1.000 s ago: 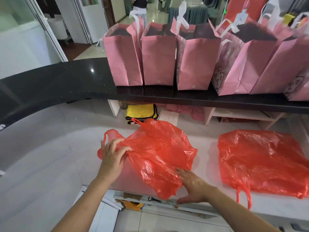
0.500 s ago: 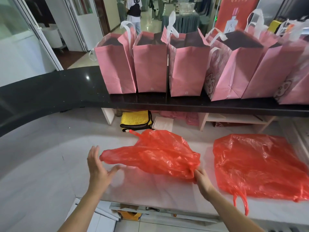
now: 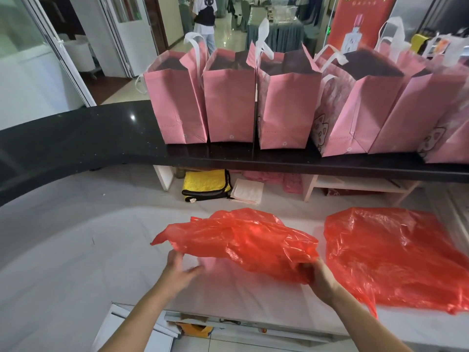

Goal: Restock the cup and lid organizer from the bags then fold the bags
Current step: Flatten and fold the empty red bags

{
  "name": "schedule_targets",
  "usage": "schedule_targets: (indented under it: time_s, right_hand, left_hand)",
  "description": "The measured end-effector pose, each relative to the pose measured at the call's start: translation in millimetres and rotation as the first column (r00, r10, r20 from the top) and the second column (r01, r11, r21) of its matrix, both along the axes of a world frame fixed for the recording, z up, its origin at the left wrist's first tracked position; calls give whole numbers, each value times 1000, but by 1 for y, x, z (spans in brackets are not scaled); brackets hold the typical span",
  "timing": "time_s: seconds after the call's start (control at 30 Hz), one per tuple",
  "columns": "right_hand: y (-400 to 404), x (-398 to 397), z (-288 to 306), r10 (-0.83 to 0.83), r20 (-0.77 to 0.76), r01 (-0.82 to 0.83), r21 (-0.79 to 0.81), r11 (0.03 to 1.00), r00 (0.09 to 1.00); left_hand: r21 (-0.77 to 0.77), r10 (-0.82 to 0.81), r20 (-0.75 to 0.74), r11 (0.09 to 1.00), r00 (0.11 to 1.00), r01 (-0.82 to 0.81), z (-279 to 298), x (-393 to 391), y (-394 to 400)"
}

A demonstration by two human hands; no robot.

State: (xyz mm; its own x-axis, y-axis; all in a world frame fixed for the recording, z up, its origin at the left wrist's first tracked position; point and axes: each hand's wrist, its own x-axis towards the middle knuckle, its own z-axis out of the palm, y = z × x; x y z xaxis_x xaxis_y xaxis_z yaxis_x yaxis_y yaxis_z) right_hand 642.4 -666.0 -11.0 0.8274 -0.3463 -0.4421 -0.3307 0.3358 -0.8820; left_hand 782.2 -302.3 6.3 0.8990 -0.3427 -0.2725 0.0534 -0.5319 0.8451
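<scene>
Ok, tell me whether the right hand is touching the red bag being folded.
Touching. The head view shows the right hand gripping the lower right edge of the red bag, plastic bunched over its fingers.

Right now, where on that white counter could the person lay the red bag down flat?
The widest bare stretch of the white counter lies to the left of the held red bag, beyond the left hand. A narrower strip runs along the near edge under the bag. The right side is taken by the flattened red bag; the black ledge is bare only left of the pink bags.

red plastic bag, pink totes, black counter
</scene>
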Motion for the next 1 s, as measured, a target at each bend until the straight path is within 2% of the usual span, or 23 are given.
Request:
schedule_targets:
  time_s: [0.1, 0.17, 0.23, 0.3, 0.43, 0.5, 0.63, 0.8, 0.93, 1.0]
  right_hand:
    - [-4, 0, -8, 37, -39, -39, -44, 998, 999]
    - [-4, 0, -6, 62, -58, -67, -94, 993, 996]
    - [-3, 0, -1, 94, -44, -99, -116, 988, 995]
    - [-4, 0, 0, 94, -46, -100, -143, 985, 995]
    - [-5, 3, -5, 62, -70, -81, -302, 950, 996]
    - [-3, 6, -5, -5, -93, -27, -337, 941, 996]
    - [-1, 10, -5, -98, -175, 3, -474, 881, 980]
    - [-1, 12, -8, -140, -305, -76, -600, 796, 942]
    - [7, 12, 2, -133, -267, -88, -677, 730, 954]
    - [12, 10, 8, -116, -193, -60, -720, 692, 974]
  left_hand:
    - [-68, 13, -120, 997, 993, -22, 11, 0, -12]
    - [-103, -56, -181, 994, 982, 37, 11, 1, -13]
    - [-69, -157, -196, 987, 968, 147, 10, -1, -12]
    - [-13, -190, -208, 981, 959, 191, 9, -3, -10]
    - [-33, -141, -228, 990, 963, 137, 11, -2, -9]
    - [-32, -109, -221, 994, 969, 104, 8, -1, -7]
    - [-4, 82, -156, 996, 984, -84, 6, 1, -6]
    - [49, 205, -92, 978, 974, -202, -4, 3, 3]
    - [8, 262, -62, 965, 963, -262, -1, -4, 0]
    - [-3, 242, -48, 970, 969, -242, 0, -6, -3]
